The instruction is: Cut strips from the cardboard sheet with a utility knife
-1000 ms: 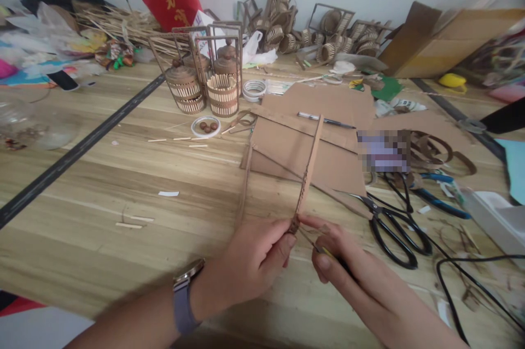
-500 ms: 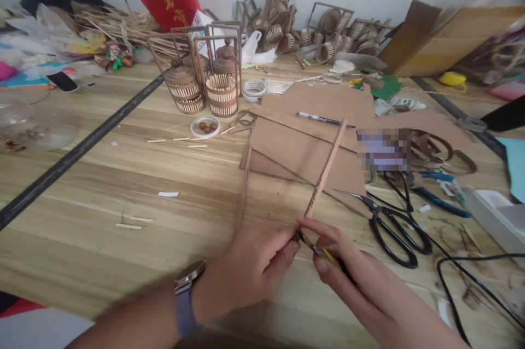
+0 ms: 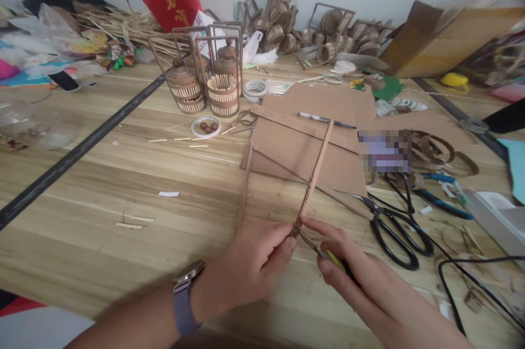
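Observation:
My left hand [image 3: 258, 259], wearing a watch, pinches the near end of a narrow brown cardboard strip [image 3: 318, 166] between thumb and fingers. The strip points away over the table, and its left edge looks notched near the hand. In my right hand [image 3: 356, 278] is a craft knife [image 3: 334, 259] with a yellow and black handle. Its thin metal end lies close to the pinched end of the strip; contact is unclear. My right index fingertip rests at the strip. Beneath the strip's far part lie flat cardboard sheets [image 3: 283, 146] and a pen [image 3: 307, 117].
Black-handled scissors [image 3: 396, 234] and blue-handled pliers [image 3: 443, 204] lie to the right, with a black cable [image 3: 441, 278] nearby. Small slatted baskets [image 3: 223, 94] stand at the back left. A tape ring [image 3: 194, 127] encircles several brown beads. A cardboard box [image 3: 447, 42] sits behind.
The strip's far end has swung left, and its notched edge is turned more to view. The knife has shifted slightly right from my left thumb. Both hands keep their holds.

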`<state>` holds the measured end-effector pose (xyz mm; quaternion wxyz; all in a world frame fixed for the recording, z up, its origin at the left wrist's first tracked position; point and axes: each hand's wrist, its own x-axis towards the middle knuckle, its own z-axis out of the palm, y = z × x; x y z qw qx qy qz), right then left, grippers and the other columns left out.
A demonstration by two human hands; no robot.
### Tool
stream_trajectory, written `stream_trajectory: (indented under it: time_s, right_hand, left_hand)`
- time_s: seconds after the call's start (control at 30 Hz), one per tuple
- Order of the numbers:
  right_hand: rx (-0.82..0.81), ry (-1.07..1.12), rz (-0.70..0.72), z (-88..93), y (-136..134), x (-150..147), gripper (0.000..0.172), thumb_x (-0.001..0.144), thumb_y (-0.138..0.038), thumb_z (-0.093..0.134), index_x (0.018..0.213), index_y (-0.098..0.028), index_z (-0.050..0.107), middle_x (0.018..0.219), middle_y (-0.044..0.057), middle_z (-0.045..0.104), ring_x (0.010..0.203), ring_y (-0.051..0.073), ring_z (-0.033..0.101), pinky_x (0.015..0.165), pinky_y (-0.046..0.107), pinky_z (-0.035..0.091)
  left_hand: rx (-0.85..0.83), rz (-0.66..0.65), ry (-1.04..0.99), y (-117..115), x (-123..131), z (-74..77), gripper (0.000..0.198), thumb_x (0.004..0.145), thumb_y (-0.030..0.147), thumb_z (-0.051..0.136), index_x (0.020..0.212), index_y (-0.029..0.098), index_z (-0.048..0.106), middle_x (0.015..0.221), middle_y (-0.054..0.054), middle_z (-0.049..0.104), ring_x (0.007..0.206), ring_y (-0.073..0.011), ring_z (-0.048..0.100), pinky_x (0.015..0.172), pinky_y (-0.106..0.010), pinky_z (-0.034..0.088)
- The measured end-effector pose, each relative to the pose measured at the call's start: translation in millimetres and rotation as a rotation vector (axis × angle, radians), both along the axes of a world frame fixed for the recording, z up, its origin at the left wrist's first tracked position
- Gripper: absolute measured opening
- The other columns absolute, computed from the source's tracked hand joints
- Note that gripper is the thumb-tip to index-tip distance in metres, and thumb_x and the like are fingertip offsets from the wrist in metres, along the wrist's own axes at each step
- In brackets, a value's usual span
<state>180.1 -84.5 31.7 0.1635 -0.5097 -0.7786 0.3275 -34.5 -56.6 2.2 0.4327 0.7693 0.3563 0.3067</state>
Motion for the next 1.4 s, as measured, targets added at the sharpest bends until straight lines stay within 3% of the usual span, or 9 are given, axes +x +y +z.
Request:
stream_trajectory:
  time_s: [0.47,0.57,0.67,0.73,0.83,0.97,1.07,1.23,1.4]
  right_hand:
    - [0.176,0.020,-0.019,-13.5,3,-11,0.033,0.100,-0.024,0.041,0.128,-0.022,0.058,0.121,0.009,0.074,0.109,0.018,0.072,0.088,0.025,0.059]
    - [0.108,0.069,-0.082,-12.1,1,-13,0.032,0.100,-0.030,0.042,0.125,-0.023,0.060,0.114,0.008,0.075,0.110,0.019,0.071,0.088,0.026,0.058]
    - [-0.032,0.157,-0.159,-8.1,1,-13,0.033,0.101,-0.041,0.041,0.120,-0.025,0.063,0.087,0.005,0.072,0.088,0.017,0.072,0.073,0.024,0.058]
    - [-0.155,0.237,-0.209,-6.9,1,-12,0.038,0.101,-0.048,0.039,0.118,-0.024,0.063,0.071,0.001,0.062,0.065,0.014,0.062,0.058,0.023,0.052]
    - [-0.306,0.401,-0.265,-9.2,0,-11,0.048,0.101,-0.056,0.038,0.125,-0.022,0.060,0.062,-0.004,0.049,0.053,0.011,0.046,0.051,0.023,0.043]
    - [-0.377,0.505,-0.257,-14.8,-1,-7,0.054,0.100,-0.058,0.039,0.137,-0.022,0.052,0.062,-0.005,0.050,0.051,0.011,0.043,0.052,0.024,0.041]
    - [-0.246,0.352,-0.213,-16.9,0,-2,0.053,0.101,-0.055,0.039,0.143,-0.024,0.044,0.067,-0.003,0.058,0.057,0.013,0.053,0.058,0.026,0.047]
    - [-0.087,-0.018,-0.077,-23.9,6,-4,0.026,0.098,-0.041,0.046,0.114,-0.024,0.058,0.094,0.008,0.073,0.082,0.022,0.070,0.071,0.034,0.054]
    - [-0.014,-0.036,-0.096,-31.1,10,-9,0.024,0.095,-0.042,0.051,0.097,-0.023,0.066,0.092,0.009,0.073,0.086,0.025,0.070,0.073,0.036,0.054]
  left_hand:
    - [-0.031,0.014,0.000,0,1,-4.1,0.025,0.103,0.025,0.040,0.081,0.019,0.051,0.069,0.003,0.050,0.065,-0.0121,0.048,0.062,-0.025,0.034]
    - [-0.033,0.006,-0.004,1,2,-3.0,0.024,0.103,0.025,0.040,0.084,0.018,0.053,0.068,0.003,0.048,0.064,-0.0120,0.046,0.062,-0.025,0.033]
    - [-0.056,0.007,0.003,1,2,-1.0,0.027,0.103,0.026,0.039,0.081,0.018,0.052,0.065,0.004,0.047,0.061,-0.0114,0.046,0.062,-0.025,0.033]
    - [-0.090,-0.003,-0.002,0,2,-0.4,0.029,0.103,0.028,0.038,0.080,0.018,0.052,0.064,0.004,0.048,0.061,-0.0110,0.047,0.062,-0.025,0.034]
    - [-0.161,-0.016,-0.014,-1,1,-0.6,0.032,0.104,0.032,0.037,0.081,0.018,0.054,0.064,0.004,0.050,0.061,-0.0104,0.049,0.062,-0.025,0.035]
    - [-0.198,-0.003,-0.035,-1,1,-1.2,0.035,0.104,0.036,0.036,0.083,0.018,0.057,0.063,0.004,0.049,0.059,-0.0104,0.049,0.058,-0.024,0.034]
    - [-0.218,0.073,-0.049,0,1,-2.0,0.038,0.104,0.041,0.035,0.087,0.017,0.060,0.061,0.005,0.049,0.056,-0.0104,0.047,0.056,-0.024,0.034]
    - [-0.240,0.244,-0.113,1,1,-4.9,0.040,0.105,0.045,0.035,0.109,0.016,0.063,0.058,0.006,0.049,0.054,-0.0113,0.049,0.057,-0.024,0.038]
    - [-0.176,0.139,-0.074,-1,-1,-2.4,0.036,0.106,0.040,0.036,0.102,0.018,0.064,0.059,0.006,0.050,0.055,-0.0106,0.049,0.066,-0.024,0.043]
